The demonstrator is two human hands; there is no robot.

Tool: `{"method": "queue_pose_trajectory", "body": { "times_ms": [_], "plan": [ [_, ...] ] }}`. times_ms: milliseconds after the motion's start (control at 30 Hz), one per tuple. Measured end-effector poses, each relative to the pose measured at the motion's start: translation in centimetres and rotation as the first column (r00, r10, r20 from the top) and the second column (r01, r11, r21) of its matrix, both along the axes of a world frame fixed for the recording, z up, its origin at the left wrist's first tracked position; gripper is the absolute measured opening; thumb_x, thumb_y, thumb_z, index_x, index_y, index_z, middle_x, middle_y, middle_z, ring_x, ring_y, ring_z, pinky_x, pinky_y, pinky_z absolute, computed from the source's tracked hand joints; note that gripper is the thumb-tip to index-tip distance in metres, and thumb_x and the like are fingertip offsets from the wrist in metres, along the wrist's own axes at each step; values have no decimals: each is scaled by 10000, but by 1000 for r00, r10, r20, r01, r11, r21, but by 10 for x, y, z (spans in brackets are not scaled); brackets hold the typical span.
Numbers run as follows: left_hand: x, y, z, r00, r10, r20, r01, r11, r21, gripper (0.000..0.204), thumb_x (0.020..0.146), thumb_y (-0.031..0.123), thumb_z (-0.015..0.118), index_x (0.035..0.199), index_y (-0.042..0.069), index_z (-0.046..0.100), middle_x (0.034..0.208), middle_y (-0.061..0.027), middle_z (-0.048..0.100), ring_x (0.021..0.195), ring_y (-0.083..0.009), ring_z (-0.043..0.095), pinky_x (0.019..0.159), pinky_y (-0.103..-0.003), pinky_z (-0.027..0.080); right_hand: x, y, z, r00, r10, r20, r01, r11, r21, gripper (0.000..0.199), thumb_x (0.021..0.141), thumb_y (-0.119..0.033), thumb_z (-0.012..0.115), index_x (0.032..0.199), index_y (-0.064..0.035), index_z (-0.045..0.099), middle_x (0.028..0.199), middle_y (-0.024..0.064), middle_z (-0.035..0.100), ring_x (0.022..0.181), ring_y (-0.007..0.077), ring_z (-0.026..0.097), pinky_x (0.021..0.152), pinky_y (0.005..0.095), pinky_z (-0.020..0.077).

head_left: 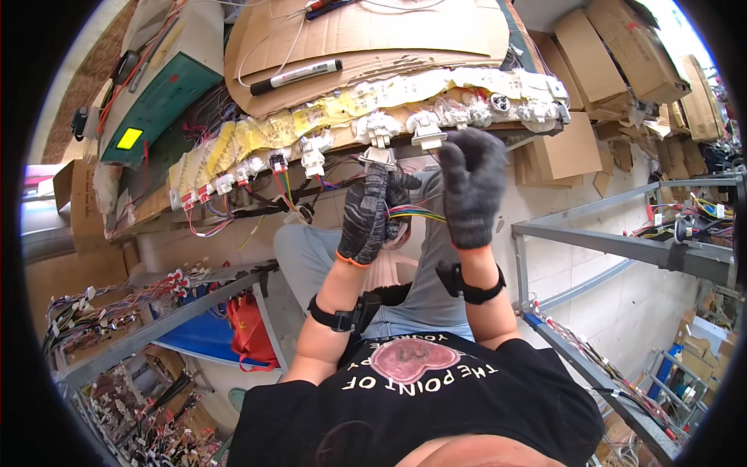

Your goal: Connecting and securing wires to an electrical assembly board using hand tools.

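Both my hands wear dark grey knit gloves with orange cuffs. My left hand (pixel 366 216) is closed around a bundle of coloured wires (pixel 416 212), just below a white connector (pixel 379 158) at the bench's front edge. Its fingertips reach that connector; whether they grip it too is hidden. The wires run rightward and pass out of sight behind my right hand (pixel 471 188). That hand is raised beside another white connector (pixel 428 138) on the edge. Motion smears its fingers, so I cannot make out whether they hold anything.
Along the bench edge runs a row of connectors (pixel 313 156) with yellowed tape (pixel 311 117). A black-and-white marker (pixel 296 77) lies on cardboard (pixel 373 39). At left stands a green-fronted box (pixel 159 109) with a lit display. Metal frames (pixel 599 240) carrying wires flank me; cartons (pixel 560 148) are stacked right.
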State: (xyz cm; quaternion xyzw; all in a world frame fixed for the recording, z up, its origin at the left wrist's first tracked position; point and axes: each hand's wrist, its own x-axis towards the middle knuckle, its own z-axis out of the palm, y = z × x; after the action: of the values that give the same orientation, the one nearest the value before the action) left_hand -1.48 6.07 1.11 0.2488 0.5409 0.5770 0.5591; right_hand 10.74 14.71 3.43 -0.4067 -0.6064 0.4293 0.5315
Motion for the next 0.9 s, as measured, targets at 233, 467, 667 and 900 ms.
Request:
{"method": "queue_pose_trajectory", "body": {
  "times_ms": [233,467,667,900],
  "plan": [
    [9,-1,5,973,92,-212,-77,994,77,549,971,422,326,838,-1,650,652,-44,612,522,-98,569,459,-222,429,67,-72,-10,914,385,-131,-406,868,-285,157,920,-110,531,829,10,575,685,63,581,596,107,553,565,236,445],
    [14,12,26,990,23,141,-35,996,84,572,983,413,307,838,-18,652,718,-60,650,591,-94,580,542,-226,460,84,-83,-99,852,327,-408,-522,593,-614,328,941,-188,495,1213,-5,479,1142,119,574,1027,203,571,905,344,444],
    [-2,11,17,987,-42,158,29,996,85,599,971,459,300,892,-16,657,735,-74,658,540,-81,558,409,-178,375,101,-57,-53,70,-393,-917,-635,691,-344,456,923,-307,499,1265,-6,470,1224,149,554,1174,279,482,1083,459,264],
    [-26,-9,0,-30,46,-999,265,963,36,406,784,113,550,1177,15,529,920,-138,610,809,-276,585,714,-388,460,137,-55,-87,821,-174,-544,-167,838,-520,67,890,-105,543,916,-61,587,819,54,613,849,206,588,934,395,438]
  ]
}}
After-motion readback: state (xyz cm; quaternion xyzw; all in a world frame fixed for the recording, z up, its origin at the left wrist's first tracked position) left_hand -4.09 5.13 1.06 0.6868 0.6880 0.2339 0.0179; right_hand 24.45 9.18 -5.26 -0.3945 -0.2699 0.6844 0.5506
